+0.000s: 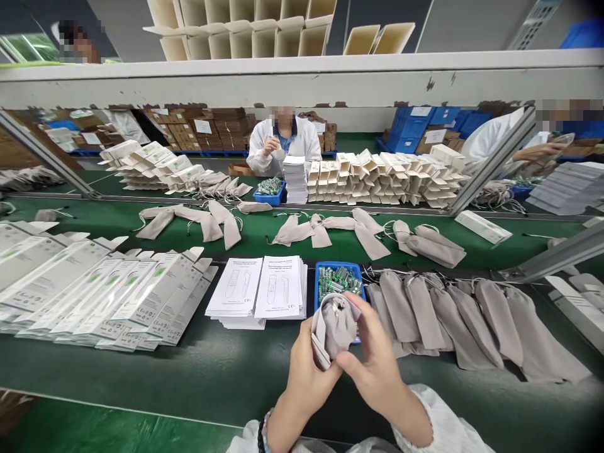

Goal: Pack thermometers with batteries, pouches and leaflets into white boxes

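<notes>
White-sleeved forearms (422, 418) rise from the bottom edge, a black-and-blue beaded bracelet (261, 435) on the left wrist, and both bare hands press together around a soft taupe fabric drawstring pouch (338, 327). The left hand (309, 377) cups the pouch's lower side while the right hand (377, 371) pinches it from the other side, its fingers curled over the upper edge. A pale flat edge (319, 349) shows at the pouch's side; what it belongs to is hard to tell. The pouch overlaps the near edge of a blue plastic tray of green-and-silver batteries (337, 283) on a green workbench (189, 371). Just left of the tray lie white printed instruction leaflets (278, 289), and farther left, overlapping white-and-grey retail cartons (108, 296). To the right, a row of taupe drawstring pouches (462, 321) lies side by side. Beyond a white metal shelf (302, 82), a white-coated co-worker (283, 145) sits behind stacks of cream cardboard inserts (382, 179).
</notes>
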Demonstrator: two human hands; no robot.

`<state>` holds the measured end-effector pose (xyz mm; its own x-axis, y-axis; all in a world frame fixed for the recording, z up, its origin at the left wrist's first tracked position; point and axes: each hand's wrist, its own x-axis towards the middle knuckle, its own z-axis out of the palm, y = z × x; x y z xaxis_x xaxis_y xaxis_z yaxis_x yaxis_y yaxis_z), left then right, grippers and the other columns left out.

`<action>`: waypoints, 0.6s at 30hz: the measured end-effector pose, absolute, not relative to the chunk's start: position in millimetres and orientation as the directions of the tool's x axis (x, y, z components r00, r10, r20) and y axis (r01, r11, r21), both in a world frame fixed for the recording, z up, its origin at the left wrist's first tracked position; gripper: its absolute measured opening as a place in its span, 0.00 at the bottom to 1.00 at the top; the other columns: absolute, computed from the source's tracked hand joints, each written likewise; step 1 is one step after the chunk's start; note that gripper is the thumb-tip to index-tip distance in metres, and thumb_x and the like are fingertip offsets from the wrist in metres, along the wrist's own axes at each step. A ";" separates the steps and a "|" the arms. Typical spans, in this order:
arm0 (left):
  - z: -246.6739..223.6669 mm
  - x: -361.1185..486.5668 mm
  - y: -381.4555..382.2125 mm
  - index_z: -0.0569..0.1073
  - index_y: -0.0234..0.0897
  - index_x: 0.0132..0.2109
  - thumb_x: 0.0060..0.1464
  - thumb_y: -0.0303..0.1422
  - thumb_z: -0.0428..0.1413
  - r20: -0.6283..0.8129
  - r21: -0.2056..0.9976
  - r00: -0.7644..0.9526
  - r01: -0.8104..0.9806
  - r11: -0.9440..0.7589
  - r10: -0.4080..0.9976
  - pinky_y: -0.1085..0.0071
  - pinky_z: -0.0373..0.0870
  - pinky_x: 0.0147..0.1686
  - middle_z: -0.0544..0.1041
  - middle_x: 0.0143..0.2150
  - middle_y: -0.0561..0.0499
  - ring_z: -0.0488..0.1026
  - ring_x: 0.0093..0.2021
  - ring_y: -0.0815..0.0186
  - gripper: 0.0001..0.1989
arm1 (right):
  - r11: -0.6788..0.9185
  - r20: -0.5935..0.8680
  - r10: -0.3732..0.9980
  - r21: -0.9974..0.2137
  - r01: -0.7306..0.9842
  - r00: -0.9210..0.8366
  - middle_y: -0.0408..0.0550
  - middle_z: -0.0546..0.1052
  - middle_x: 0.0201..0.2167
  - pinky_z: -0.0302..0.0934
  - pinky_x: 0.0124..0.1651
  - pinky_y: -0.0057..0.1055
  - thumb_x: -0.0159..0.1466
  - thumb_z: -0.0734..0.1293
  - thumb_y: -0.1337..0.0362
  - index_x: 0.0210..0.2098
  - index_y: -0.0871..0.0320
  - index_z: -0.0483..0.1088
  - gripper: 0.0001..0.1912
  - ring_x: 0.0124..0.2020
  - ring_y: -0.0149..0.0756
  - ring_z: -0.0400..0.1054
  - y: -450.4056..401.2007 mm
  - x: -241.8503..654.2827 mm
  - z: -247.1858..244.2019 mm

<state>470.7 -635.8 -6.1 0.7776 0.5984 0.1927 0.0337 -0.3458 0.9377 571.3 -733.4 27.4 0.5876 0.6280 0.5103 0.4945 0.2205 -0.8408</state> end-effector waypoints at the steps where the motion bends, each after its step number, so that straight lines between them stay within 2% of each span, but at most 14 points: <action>1: -3.4 470.4 -635.0 0.64 0.40 0.57 0.54 0.36 0.60 0.202 0.937 0.795 0.014 -0.349 0.572 0.65 0.75 0.42 0.78 0.48 0.47 0.78 0.45 0.58 0.25 | 0.244 0.611 0.594 -0.757 0.607 0.524 0.58 0.69 0.59 0.67 0.58 0.45 0.68 0.66 0.53 0.66 0.53 0.59 0.30 0.60 0.48 0.65 -736.7 576.6 33.5; 3: -0.8 469.3 -634.3 0.63 0.42 0.58 0.55 0.33 0.59 0.211 0.933 0.815 -0.004 -0.359 0.540 0.66 0.75 0.45 0.77 0.50 0.49 0.78 0.47 0.60 0.24 | 0.274 0.758 0.556 -0.554 0.786 0.340 0.57 0.72 0.53 0.67 0.56 0.44 0.69 0.66 0.63 0.62 0.56 0.64 0.23 0.56 0.45 0.67 -741.0 585.2 39.6; 5: -2.0 467.6 -634.9 0.62 0.44 0.60 0.54 0.31 0.59 0.214 0.929 0.820 -0.003 -0.370 0.531 0.65 0.75 0.47 0.77 0.52 0.49 0.77 0.49 0.61 0.27 | 0.273 0.801 0.569 -0.394 0.878 0.183 0.57 0.75 0.49 0.68 0.53 0.42 0.68 0.65 0.70 0.59 0.61 0.68 0.19 0.52 0.44 0.69 -743.2 589.3 37.5; 10: -10.3 463.3 -637.6 0.61 0.43 0.60 0.52 0.35 0.62 0.274 0.922 0.811 -0.067 -0.382 0.518 0.66 0.76 0.47 0.77 0.52 0.48 0.78 0.48 0.60 0.30 | 0.215 0.752 0.659 -0.188 0.958 0.000 0.55 0.80 0.45 0.66 0.50 0.42 0.70 0.62 0.70 0.54 0.66 0.70 0.15 0.49 0.42 0.72 -748.2 587.2 39.5; 14: -12.9 460.8 -636.7 0.60 0.43 0.63 0.55 0.36 0.61 0.295 0.925 0.827 -0.122 -0.361 0.478 0.62 0.74 0.54 0.75 0.55 0.46 0.75 0.55 0.56 0.31 | 0.208 0.647 0.758 -0.121 0.971 -0.082 0.57 0.80 0.46 0.64 0.51 0.44 0.73 0.59 0.61 0.52 0.68 0.72 0.18 0.49 0.45 0.73 -747.6 581.6 55.5; 18: -17.6 457.1 -635.7 0.61 0.45 0.63 0.57 0.37 0.59 0.328 0.926 0.813 -0.176 -0.333 0.481 0.61 0.72 0.56 0.74 0.56 0.47 0.74 0.56 0.56 0.28 | 0.185 0.614 0.787 -0.147 0.972 -0.057 0.59 0.80 0.45 0.64 0.52 0.45 0.73 0.56 0.61 0.51 0.70 0.73 0.21 0.48 0.48 0.73 -742.8 567.7 50.2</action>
<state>457.1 -635.7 -17.6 0.8132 0.4812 0.3275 -0.1758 -0.3333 0.9263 567.7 -742.8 50.2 -0.0569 0.7871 0.6142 0.9717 0.1850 -0.1471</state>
